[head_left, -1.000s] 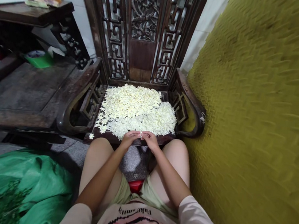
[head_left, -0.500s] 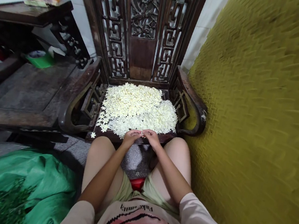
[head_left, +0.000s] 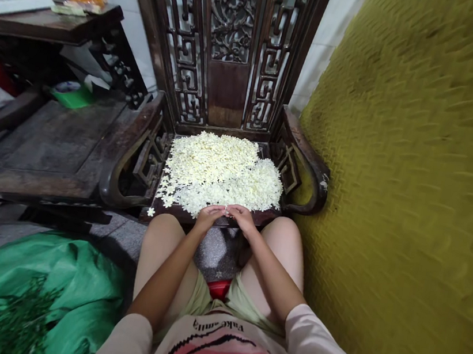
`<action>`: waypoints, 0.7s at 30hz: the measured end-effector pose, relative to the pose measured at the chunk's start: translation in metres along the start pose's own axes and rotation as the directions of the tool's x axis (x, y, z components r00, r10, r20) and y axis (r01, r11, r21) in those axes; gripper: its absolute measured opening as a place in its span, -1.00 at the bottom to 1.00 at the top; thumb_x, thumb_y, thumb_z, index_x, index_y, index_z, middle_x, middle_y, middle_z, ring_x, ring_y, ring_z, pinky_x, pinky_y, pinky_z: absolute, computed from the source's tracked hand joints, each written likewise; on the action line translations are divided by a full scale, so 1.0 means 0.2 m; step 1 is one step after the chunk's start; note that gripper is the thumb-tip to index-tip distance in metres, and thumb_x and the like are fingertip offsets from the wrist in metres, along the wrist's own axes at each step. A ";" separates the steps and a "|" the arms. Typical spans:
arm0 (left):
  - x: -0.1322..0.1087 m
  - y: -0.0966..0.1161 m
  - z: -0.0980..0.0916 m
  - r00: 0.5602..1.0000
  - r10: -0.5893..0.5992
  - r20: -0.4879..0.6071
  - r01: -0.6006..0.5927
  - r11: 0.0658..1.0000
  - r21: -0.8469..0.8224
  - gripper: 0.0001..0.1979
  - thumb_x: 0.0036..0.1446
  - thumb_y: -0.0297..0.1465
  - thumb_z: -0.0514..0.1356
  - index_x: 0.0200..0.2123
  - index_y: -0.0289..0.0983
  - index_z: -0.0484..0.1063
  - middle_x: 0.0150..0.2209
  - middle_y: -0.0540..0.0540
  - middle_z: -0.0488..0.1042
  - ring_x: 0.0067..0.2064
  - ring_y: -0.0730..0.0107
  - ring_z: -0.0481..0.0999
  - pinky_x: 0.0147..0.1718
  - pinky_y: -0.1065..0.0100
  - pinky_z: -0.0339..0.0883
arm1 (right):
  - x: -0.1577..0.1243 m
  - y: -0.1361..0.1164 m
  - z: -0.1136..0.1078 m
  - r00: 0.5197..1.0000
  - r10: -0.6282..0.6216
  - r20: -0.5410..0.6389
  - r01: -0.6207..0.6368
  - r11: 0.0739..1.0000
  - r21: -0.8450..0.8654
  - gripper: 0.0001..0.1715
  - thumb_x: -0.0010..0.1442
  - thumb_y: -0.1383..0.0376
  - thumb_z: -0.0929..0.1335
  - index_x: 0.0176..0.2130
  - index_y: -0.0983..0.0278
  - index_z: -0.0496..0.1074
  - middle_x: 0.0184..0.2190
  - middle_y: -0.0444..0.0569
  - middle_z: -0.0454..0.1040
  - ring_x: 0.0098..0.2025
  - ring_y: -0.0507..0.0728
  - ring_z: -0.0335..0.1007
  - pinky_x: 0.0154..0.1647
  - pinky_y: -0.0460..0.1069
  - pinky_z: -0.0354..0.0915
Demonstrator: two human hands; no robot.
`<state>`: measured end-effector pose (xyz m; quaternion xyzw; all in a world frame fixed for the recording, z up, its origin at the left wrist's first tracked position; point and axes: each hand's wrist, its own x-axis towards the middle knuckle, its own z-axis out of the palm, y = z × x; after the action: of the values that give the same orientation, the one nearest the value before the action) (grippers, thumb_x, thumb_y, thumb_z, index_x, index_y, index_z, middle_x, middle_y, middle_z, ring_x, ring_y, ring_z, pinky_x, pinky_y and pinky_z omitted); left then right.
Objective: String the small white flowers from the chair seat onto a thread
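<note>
A broad heap of small white and cream flowers (head_left: 216,163) covers the seat of the dark wooden chair (head_left: 226,94). My left hand (head_left: 208,216) and my right hand (head_left: 242,218) meet at the front edge of the seat, just before the heap. Their fingers are pinched together around a small white flower (head_left: 226,211), which lies between both sets of fingertips. Its details are too small to make out. A few single flowers (head_left: 150,211) lie loose at the left front corner of the seat.
Curved armrests (head_left: 320,182) flank the seat. To the right leans a yellow textured mat (head_left: 416,166). At lower left is a green sack (head_left: 88,273) with leafy sprigs (head_left: 21,317). A green tape roll (head_left: 73,96) sits on the wooden seat at left.
The view has shifted slightly, so the surroundings sit a little further right. Both hands stay together at the seat's edge, with only slight finger movement around the white flower.
</note>
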<state>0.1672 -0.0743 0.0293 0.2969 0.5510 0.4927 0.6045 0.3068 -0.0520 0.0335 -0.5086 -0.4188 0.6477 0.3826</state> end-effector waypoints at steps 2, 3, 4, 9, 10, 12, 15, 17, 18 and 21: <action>0.00 0.00 0.00 1.000 0.002 -0.005 -0.002 1.000 -0.004 -0.58 -0.42 -0.24 0.42 -0.40 -0.31 0.54 -0.33 -0.14 0.57 -0.25 0.27 0.53 -0.06 0.21 0.31 | 0.00 0.00 0.00 1.000 0.000 0.004 0.000 1.000 -0.006 -0.64 -0.19 0.10 0.44 -0.40 0.30 0.49 -0.52 -0.09 0.49 -0.45 0.03 0.37 -0.33 -0.05 0.21; 0.00 0.00 0.00 1.000 0.004 -0.007 -0.004 1.000 -0.006 -0.57 -0.43 -0.24 0.42 -0.40 -0.31 0.54 -0.33 -0.13 0.57 -0.25 0.27 0.53 -0.06 0.21 0.31 | 0.00 0.01 0.00 1.000 0.000 0.003 0.000 1.000 -0.008 -0.64 -0.19 0.10 0.44 -0.40 0.30 0.49 -0.53 -0.10 0.48 -0.45 0.03 0.36 -0.33 -0.06 0.21; -0.01 0.00 0.01 1.000 0.006 -0.008 -0.006 1.000 -0.008 -0.57 -0.44 -0.23 0.42 -0.40 -0.31 0.54 -0.34 -0.13 0.57 -0.25 0.27 0.53 -0.06 0.21 0.31 | 0.00 0.01 0.00 1.000 0.001 0.001 -0.001 1.000 -0.009 -0.63 -0.20 0.10 0.45 -0.40 0.30 0.49 -0.53 -0.10 0.48 -0.46 0.02 0.36 -0.33 -0.06 0.21; -0.01 0.00 0.01 1.000 0.022 -0.004 -0.022 1.000 -0.013 -0.56 -0.44 -0.22 0.42 -0.40 -0.32 0.54 -0.35 -0.13 0.57 -0.26 0.26 0.53 -0.06 0.20 0.31 | 0.01 0.02 -0.01 1.000 -0.029 -0.005 0.029 0.999 -0.013 -0.64 -0.22 0.11 0.45 -0.42 0.30 0.50 -0.55 -0.11 0.48 -0.47 0.02 0.35 -0.32 -0.05 0.23; -0.01 0.00 0.01 1.000 0.026 -0.005 -0.026 1.000 -0.009 -0.57 -0.43 -0.22 0.42 -0.40 -0.32 0.53 -0.34 -0.13 0.57 -0.26 0.26 0.53 -0.06 0.19 0.31 | 0.01 0.02 -0.01 0.999 -0.040 -0.006 0.040 0.999 -0.022 -0.64 -0.22 0.10 0.45 -0.42 0.30 0.50 -0.56 -0.11 0.48 -0.47 0.02 0.35 -0.32 -0.05 0.24; -0.01 -0.01 0.01 0.999 0.039 -0.005 -0.039 0.999 0.003 -0.58 -0.42 -0.22 0.41 -0.40 -0.32 0.53 -0.34 -0.14 0.57 -0.25 0.26 0.53 -0.06 0.19 0.31 | 0.01 0.03 -0.01 0.998 -0.054 -0.012 0.054 0.997 -0.047 -0.63 -0.23 0.10 0.45 -0.43 0.30 0.50 -0.56 -0.10 0.49 -0.47 0.03 0.36 -0.31 -0.05 0.25; -0.01 -0.03 0.01 0.998 0.059 -0.008 -0.059 0.998 0.014 -0.58 -0.40 -0.22 0.40 -0.40 -0.32 0.53 -0.35 -0.14 0.57 -0.27 0.28 0.53 -0.09 0.21 0.33 | 0.02 0.04 -0.01 0.997 -0.067 -0.028 0.064 0.995 -0.082 -0.63 -0.24 0.09 0.45 -0.44 0.31 0.50 -0.53 -0.08 0.51 -0.45 0.04 0.38 -0.31 -0.04 0.26; 0.00 -0.04 0.01 0.998 0.061 -0.022 -0.061 0.998 0.022 -0.59 -0.39 -0.22 0.40 -0.40 -0.32 0.53 -0.37 -0.13 0.57 -0.30 0.29 0.53 -0.12 0.22 0.34 | 0.02 0.04 -0.01 0.997 -0.073 -0.038 0.069 0.993 -0.100 -0.63 -0.24 0.10 0.44 -0.44 0.32 0.49 -0.51 -0.06 0.51 -0.43 0.05 0.39 -0.30 -0.04 0.26; 0.00 -0.04 0.01 0.998 0.062 -0.031 -0.061 0.998 0.027 -0.59 -0.40 -0.23 0.40 -0.40 -0.31 0.53 -0.38 -0.13 0.57 -0.31 0.30 0.53 -0.13 0.23 0.34 | 0.02 0.04 -0.01 0.996 -0.075 -0.040 0.070 0.992 -0.108 -0.64 -0.23 0.11 0.44 -0.44 0.32 0.49 -0.51 -0.06 0.51 -0.43 0.05 0.39 -0.30 -0.04 0.26; 0.00 -0.05 0.01 0.997 0.067 -0.040 -0.065 0.997 0.042 -0.61 -0.39 -0.24 0.40 -0.41 -0.32 0.53 -0.39 -0.12 0.56 -0.32 0.31 0.52 -0.16 0.25 0.35 | 0.02 0.04 -0.01 0.996 -0.080 -0.045 0.074 0.991 -0.116 -0.67 -0.21 0.13 0.43 -0.45 0.32 0.49 -0.51 -0.06 0.51 -0.44 0.05 0.40 -0.29 -0.03 0.26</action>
<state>0.1718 -0.0771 0.0211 0.3168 0.5631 0.5072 0.5703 0.3065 -0.0510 0.0242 -0.5289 -0.4647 0.5947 0.3881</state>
